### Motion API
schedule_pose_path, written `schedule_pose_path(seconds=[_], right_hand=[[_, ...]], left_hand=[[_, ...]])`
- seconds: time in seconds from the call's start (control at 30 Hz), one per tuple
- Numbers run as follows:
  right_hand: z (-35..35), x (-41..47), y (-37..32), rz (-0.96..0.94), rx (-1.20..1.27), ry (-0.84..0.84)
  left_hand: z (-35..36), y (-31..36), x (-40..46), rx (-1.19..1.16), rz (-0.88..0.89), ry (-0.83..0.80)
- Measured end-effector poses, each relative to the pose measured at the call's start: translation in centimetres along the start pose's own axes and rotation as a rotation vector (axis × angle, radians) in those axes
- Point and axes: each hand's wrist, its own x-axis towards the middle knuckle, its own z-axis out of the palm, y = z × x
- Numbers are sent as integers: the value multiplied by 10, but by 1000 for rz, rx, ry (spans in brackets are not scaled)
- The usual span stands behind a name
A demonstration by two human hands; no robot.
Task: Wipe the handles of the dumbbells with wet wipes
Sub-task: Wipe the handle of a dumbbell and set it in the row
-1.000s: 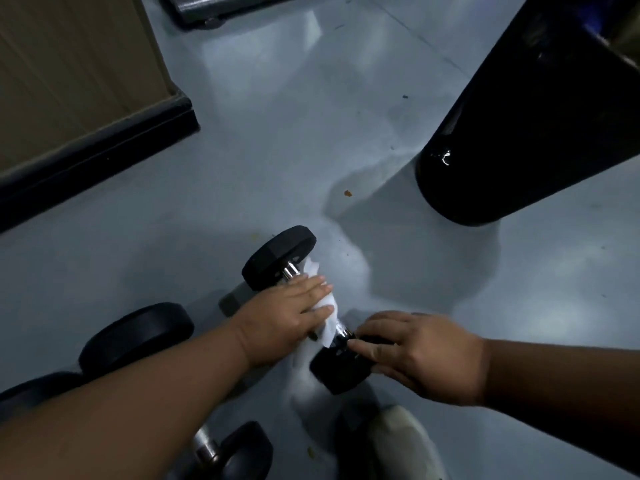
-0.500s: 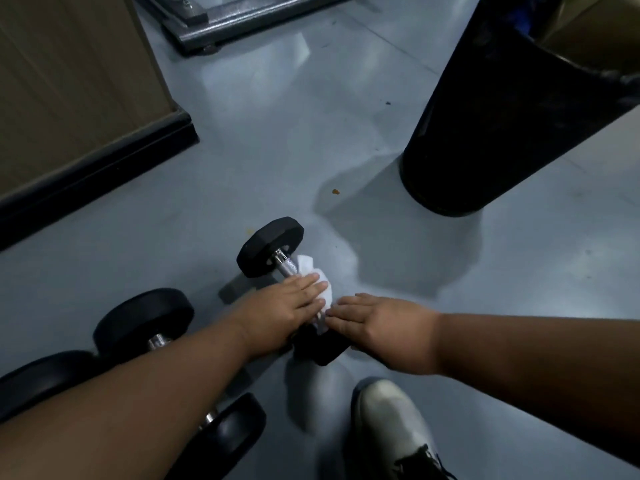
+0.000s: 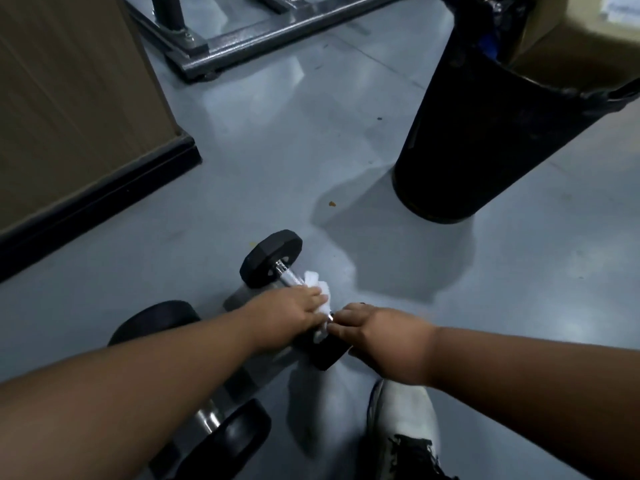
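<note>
Small hex dumbbell [image 3: 273,268] is lying on the grey floor [image 3: 263,161] around the middle of the view, running diagonally with one black head at the far left and the other head near, mostly hidden under the hands. The left hand [image 3: 287,315] is pressing a white wet wipe [image 3: 320,292] onto the chrome handle [image 3: 290,277]; fingers look laid over the wipe and bar, but whether they curl all the way round underneath is hard to tell from this angle. A bit of bare handle shows between the wipe and the far head. The right hand [image 3: 377,336] is clamped over the near head of that same dumbbell, fingers curled down on it, with its fingertips almost touching the left hand's. To the left and nearer there's a bigger dumbbell [image 3: 207,393] with round black heads, partly covered by the left forearm. A white sneaker [image 3: 405,414] with black laces sits at the bottom right, just near of the right hand. Far right is a big black bin [image 3: 485,133] with a cardboard box [image 3: 571,39] poking out the top, a wooden panel [image 3: 69,98] with a black base at the far left, and a grey metal frame [image 3: 242,39] along the far edge.
</note>
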Motion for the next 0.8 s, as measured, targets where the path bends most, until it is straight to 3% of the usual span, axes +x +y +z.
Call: schedule_pose_path(seconds=[0.13, 0.2, 0.4, 0.57, 0.7, 0.8], right_hand=[[10, -9, -11, 55, 175, 166], [8, -9, -8, 48, 170, 180], [4, -4, -1, 39, 125, 118], [5, -9, -3, 42, 191, 169], [7, -9, -1, 32, 159, 166], [7, -10, 0, 32, 179, 188]], left_hand=[[-16, -26, 11, 8, -96, 183], [-10, -28, 11, 31, -122, 196], [15, -27, -2, 13, 53, 203], [21, -41, 4, 0, -87, 301], [32, -13, 8, -10, 80, 273], [22, -18, 13, 34, 52, 288]])
